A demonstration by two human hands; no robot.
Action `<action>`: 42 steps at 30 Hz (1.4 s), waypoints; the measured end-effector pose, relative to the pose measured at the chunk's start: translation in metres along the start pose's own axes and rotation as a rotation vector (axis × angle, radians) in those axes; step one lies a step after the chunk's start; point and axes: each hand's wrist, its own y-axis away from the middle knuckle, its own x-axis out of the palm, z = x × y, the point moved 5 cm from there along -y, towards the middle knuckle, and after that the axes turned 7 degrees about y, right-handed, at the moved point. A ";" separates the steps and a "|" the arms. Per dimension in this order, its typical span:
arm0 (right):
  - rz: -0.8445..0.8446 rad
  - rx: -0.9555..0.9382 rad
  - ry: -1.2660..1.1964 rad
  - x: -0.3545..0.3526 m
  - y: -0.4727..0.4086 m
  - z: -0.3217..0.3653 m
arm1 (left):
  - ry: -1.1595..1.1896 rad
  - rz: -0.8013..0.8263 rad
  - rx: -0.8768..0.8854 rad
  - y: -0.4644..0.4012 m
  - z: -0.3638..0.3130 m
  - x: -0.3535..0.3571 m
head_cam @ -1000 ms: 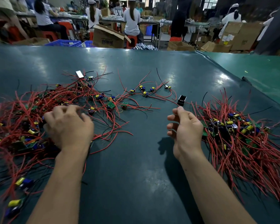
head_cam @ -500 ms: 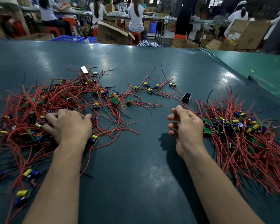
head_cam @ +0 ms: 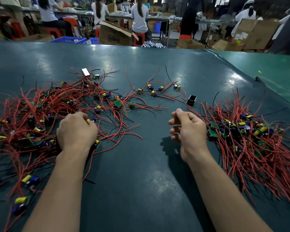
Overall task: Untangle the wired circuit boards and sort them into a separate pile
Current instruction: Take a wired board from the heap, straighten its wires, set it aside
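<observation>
Left hand (head_cam: 76, 129) buried in tangled boards (head_cam: 45, 113) (grip unclear), black box (head_cam: 192, 99) beyond.

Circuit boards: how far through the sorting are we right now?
Done: a dense sorted pile sits on the right. In hand: the left hand is in the tangled heap, fingers closed on a board; the right hand hangs loosely curled and empty. Left: that heap plus scattered boards farther back. Roughly half remains.
</observation>
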 end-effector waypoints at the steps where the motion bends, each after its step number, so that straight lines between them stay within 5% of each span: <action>1: 0.006 0.000 0.002 0.000 0.000 0.000 | -0.012 0.010 0.013 0.000 -0.001 0.001; 9: 0.035 0.002 0.018 0.002 0.000 -0.002 | -0.036 -0.099 0.025 -0.001 -0.002 -0.008; 14: 0.047 0.000 0.042 0.002 0.000 -0.003 | 0.256 -0.448 0.229 0.011 -0.016 -0.027; 17: 0.082 0.012 0.078 0.006 0.001 -0.004 | 0.342 -0.526 0.406 0.020 -0.029 -0.028; 20: 0.109 0.010 0.113 0.008 0.003 -0.006 | 0.319 -0.427 0.397 0.018 -0.034 -0.019; 26: 0.135 -0.003 0.154 0.011 0.002 -0.008 | -0.020 -0.064 0.028 -0.002 -0.003 0.002; 34: 0.174 -0.018 0.205 0.013 0.005 -0.008 | -0.041 0.006 0.207 0.002 -0.024 0.012; 39: 0.180 -0.018 0.209 0.014 0.005 -0.008 | 0.207 -0.251 0.319 0.005 -0.030 -0.010; 42: 0.181 -0.011 0.215 0.013 0.005 -0.009 | 0.152 -0.213 0.249 0.004 -0.025 -0.003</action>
